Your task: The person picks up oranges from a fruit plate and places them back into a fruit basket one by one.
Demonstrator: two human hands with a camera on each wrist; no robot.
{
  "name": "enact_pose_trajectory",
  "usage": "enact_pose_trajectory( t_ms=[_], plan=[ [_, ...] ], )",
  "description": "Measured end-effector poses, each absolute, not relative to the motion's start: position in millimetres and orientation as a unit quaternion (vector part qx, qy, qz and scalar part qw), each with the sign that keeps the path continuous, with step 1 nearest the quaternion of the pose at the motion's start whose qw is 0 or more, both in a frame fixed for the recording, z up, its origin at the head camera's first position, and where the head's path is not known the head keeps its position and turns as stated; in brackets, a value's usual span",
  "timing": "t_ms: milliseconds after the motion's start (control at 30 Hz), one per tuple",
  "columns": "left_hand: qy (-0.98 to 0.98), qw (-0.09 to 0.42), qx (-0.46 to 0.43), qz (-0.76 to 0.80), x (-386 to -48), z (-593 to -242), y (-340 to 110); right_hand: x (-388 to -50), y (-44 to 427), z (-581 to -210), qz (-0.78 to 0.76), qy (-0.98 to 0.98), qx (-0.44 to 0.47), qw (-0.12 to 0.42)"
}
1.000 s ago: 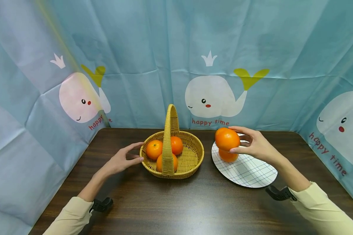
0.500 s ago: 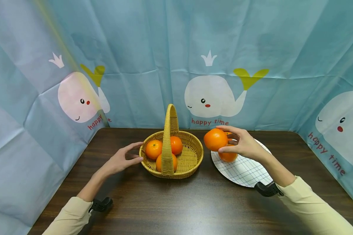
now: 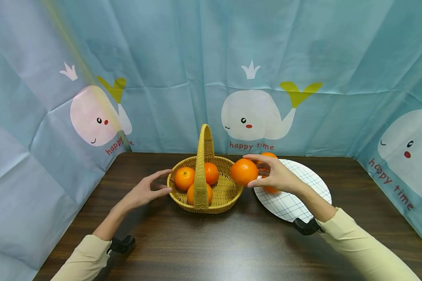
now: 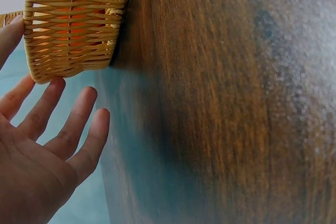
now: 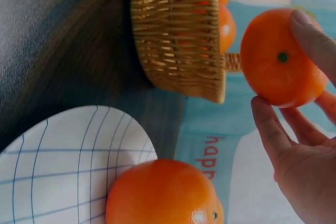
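Note:
My right hand (image 3: pixel 279 177) pinches an orange fruit (image 3: pixel 244 171) between thumb and fingers, at the right rim of the wicker basket (image 3: pixel 219 210). In the right wrist view this fruit (image 5: pixel 278 59) shows its green stem spot, and the hand (image 5: pixel 310 174) holds it above the basket's rim. Three orange fruits, one of them at the left (image 3: pixel 184 178), lie in the left and middle of the basket. My left hand (image 3: pixel 140 193) touches the basket's left rim with extended fingers; the left wrist view shows fingertips of this hand (image 4: pixel 47 145) against the weave (image 4: pixel 76 30).
A white plate (image 3: pixel 295 205) with a blue grid stands right of the basket, partly under my right arm. Orange fruits (image 5: pixel 160 195) are on it, partly hidden by my hand in the head view. The basket's tall handle (image 3: pixel 201 168) arches over its middle. A blue curtain (image 3: pixel 161 78) hangs behind the table.
My right hand has carried the orange fruit leftward from over the plate to the basket's right rim. The left hand has stayed at the basket's left rim.

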State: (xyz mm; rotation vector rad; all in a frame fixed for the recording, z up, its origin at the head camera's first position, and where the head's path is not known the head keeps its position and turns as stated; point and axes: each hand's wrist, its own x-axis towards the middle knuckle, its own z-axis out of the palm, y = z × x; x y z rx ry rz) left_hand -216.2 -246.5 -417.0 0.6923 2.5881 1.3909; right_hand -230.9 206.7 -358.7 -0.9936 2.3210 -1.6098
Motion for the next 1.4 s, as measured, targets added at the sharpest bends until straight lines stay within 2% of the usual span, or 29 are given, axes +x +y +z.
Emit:
enact_pose_trajectory(
  t_ms=[700,967,1167,1400],
  plan=[
    [0.856,0.062,0.230,0.459,-217.0,-418.0,-246.6,-229.8,172.2,-376.9,-0.527,0.767,-0.356,0.085],
    [0.855,0.067,0.226,0.462,-216.3,-419.3,-247.0,-228.0,161.5,-382.2,-0.479,0.794,-0.366,0.081],
    [0.854,0.069,0.225,0.464,-215.8,-419.9,-247.7,-228.0,170.1,-378.1,-0.510,0.776,-0.366,0.061],
    [0.853,0.068,0.227,0.466,-217.2,-419.3,-247.0,-229.7,204.4,-362.4,-0.522,0.781,-0.342,0.023]
  ],
)
